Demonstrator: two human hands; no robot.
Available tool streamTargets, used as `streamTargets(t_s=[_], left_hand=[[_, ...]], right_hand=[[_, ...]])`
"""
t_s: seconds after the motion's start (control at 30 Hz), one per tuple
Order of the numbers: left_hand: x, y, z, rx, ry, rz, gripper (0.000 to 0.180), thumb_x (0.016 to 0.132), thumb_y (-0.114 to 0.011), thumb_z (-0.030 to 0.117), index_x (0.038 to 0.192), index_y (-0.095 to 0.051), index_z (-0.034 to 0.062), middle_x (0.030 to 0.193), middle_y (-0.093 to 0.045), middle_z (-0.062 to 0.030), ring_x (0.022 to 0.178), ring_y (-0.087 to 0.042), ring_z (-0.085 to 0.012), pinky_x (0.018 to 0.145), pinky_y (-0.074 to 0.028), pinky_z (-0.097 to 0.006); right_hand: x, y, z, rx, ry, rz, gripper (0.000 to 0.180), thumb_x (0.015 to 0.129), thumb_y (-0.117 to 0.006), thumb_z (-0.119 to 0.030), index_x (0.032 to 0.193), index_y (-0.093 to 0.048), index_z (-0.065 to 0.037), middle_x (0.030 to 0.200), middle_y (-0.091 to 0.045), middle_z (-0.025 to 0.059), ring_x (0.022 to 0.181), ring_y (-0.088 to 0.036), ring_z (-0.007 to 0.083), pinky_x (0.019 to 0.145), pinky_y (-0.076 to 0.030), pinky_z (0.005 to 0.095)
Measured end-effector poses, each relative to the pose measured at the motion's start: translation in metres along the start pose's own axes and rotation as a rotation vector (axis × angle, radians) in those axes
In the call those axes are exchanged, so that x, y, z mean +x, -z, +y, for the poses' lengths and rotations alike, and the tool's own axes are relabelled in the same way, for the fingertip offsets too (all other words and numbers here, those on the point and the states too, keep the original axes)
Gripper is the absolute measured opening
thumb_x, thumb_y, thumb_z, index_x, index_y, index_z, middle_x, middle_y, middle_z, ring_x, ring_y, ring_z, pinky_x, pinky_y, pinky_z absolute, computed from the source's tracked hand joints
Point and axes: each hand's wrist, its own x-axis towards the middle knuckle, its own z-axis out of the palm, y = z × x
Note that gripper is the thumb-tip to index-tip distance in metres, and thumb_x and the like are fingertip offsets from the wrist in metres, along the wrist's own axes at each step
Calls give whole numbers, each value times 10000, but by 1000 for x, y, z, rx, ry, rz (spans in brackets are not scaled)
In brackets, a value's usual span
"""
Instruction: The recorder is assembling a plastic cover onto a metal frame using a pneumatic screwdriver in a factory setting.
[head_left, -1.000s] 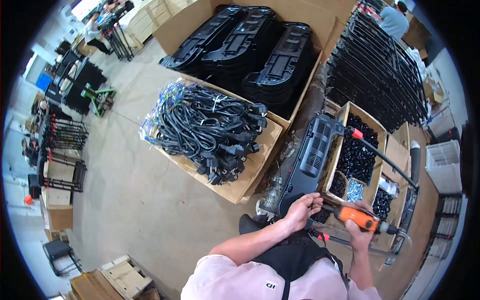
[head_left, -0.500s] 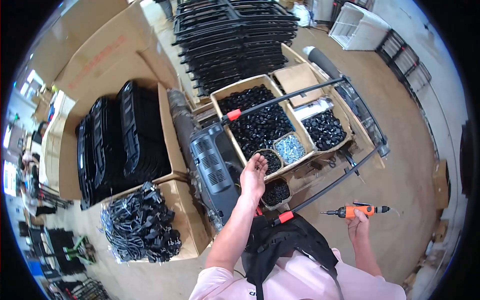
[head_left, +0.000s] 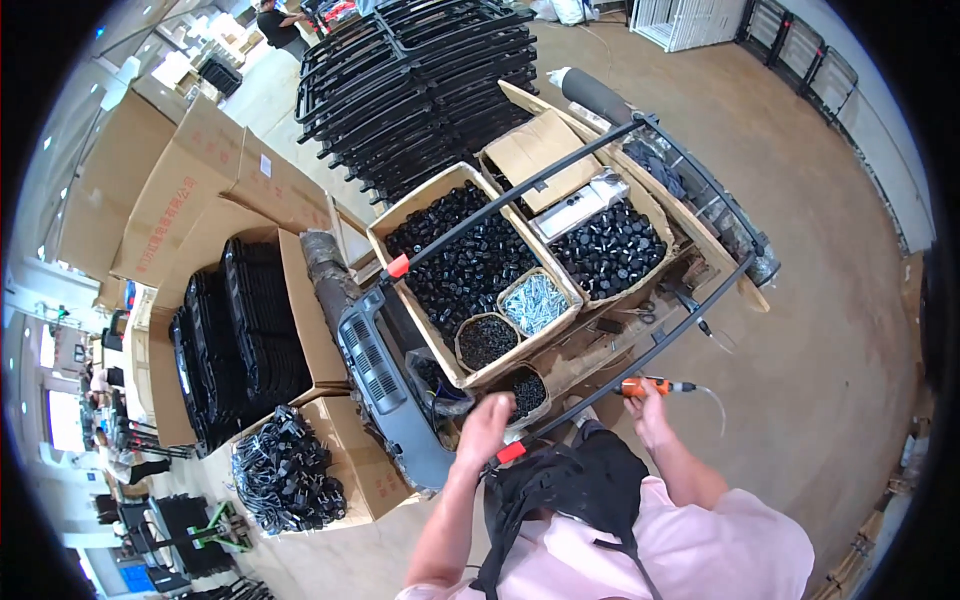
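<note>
My right hand [head_left: 650,415] grips an orange power screwdriver [head_left: 645,387], its cable trailing to the right. My left hand [head_left: 487,428] is at the near edge of a small tub of black screws [head_left: 528,393], fingers curled together; anything between them is too small to make out. In front of me a black tubular frame [head_left: 690,318] with red end pieces lies across the parts boxes. A grey vented plastic housing [head_left: 388,385] stands at its left end. Behind the left hand are a tub of small black screws [head_left: 488,342] and one of silvery screws [head_left: 535,303].
A large carton [head_left: 300,290] of black plastic panels stands at the left, with bundled black cables [head_left: 287,475] before it. Boxes of black caps [head_left: 465,235] lie under the frame. Black metal frames [head_left: 420,90] are stacked behind. Scissors [head_left: 645,312] lie on the wooden bench.
My left hand has moved down from the upper screw tub to the lower one. The screwdriver has come left, closer to the frame. The view has shifted.
</note>
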Motion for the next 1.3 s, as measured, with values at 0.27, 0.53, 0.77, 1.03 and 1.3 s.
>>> streamTargets(t_s=[0.27, 0.53, 0.77, 1.03, 1.3], left_hand=[[-15, -50, 13, 650, 377, -127, 666, 1080, -340, 604, 1103, -780, 105, 1124, -747, -266, 1112, -694, -474, 1006, -518, -563], [-18, -56, 25, 609, 460, -56, 632, 1075, -383, 531, 1090, -790, 48, 1087, -760, -252, 1097, -719, -441, 1010, -547, -544], [-24, -56, 29, 571, 346, 48, 538, 1053, -471, 501, 1034, -791, 68, 986, -774, -223, 976, -749, -415, 924, -586, -526], [-49, -75, 16, 550, 10, 600, 361, 1002, -636, 406, 1102, -730, 73, 1071, -741, -149, 1046, -709, -355, 904, -562, -477], [-135, -138, -13, -135, 312, 652, 478, 1010, -642, 510, 1083, -685, 40, 991, -686, -96, 898, -687, -302, 783, -552, -448]], right_hand=[[90, -97, 60, 39, -362, -198, 307, 1052, -658, -395, 1179, -618, -119, 1010, -693, 62, 853, -700, 213, 736, -638, 397], [62, -79, 24, -824, -434, -719, 319, 1031, -605, -344, 855, -689, -91, 750, -684, 85, 649, -659, 192, 529, -484, 337], [-86, -154, -161, -1704, -229, -1496, 326, 953, -738, -327, 1111, -805, -49, 936, -798, 71, 835, -729, 149, 800, -588, 332], [-36, -468, -152, -1417, 1346, -1287, 362, 967, -674, -230, 1230, -688, 17, 1194, -706, 236, 1138, -678, 404, 996, -534, 458], [86, -596, -98, -2054, 1292, -1128, 695, 1075, -439, -574, 1189, -713, 55, 1112, -740, 305, 1076, -704, 450, 988, -523, 504]])
